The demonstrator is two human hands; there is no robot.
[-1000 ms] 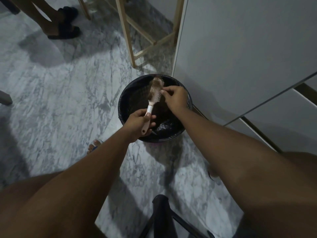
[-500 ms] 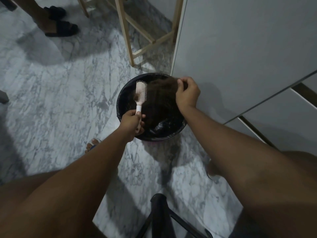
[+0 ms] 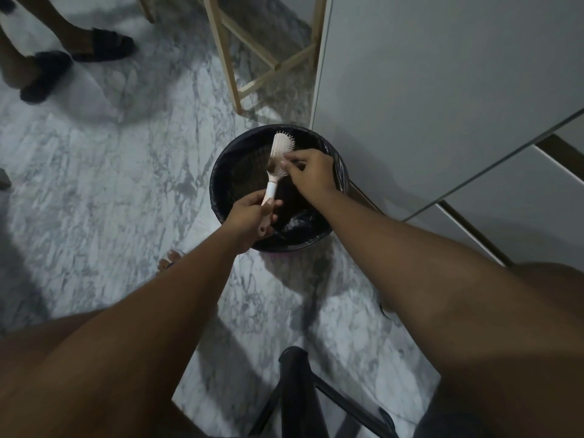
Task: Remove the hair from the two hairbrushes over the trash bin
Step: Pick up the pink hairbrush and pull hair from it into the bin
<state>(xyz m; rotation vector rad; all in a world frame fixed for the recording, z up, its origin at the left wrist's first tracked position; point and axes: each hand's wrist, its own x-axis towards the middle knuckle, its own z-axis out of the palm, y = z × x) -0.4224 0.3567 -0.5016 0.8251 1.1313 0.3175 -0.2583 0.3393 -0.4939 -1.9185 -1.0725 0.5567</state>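
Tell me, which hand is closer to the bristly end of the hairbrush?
The right hand. Its fingertips are at the bristles of the hairbrush, over the trash bin. The left hand grips the handle at the other end.

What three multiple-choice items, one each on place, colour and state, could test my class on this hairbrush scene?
1. Where is the brush held?
A. over the bin
B. on the floor
C. on the cabinet

2. What colour is the bin liner?
A. white
B. black
C. blue

3. What is the right hand doing?
A. hanging idle
B. gripping the handle
C. picking at the bristles

Answers: 1 A, the brush head shows against the bin's opening. 2 B, the liner is dark throughout. 3 C, its fingers meet the bristles; the left hand holds the handle.
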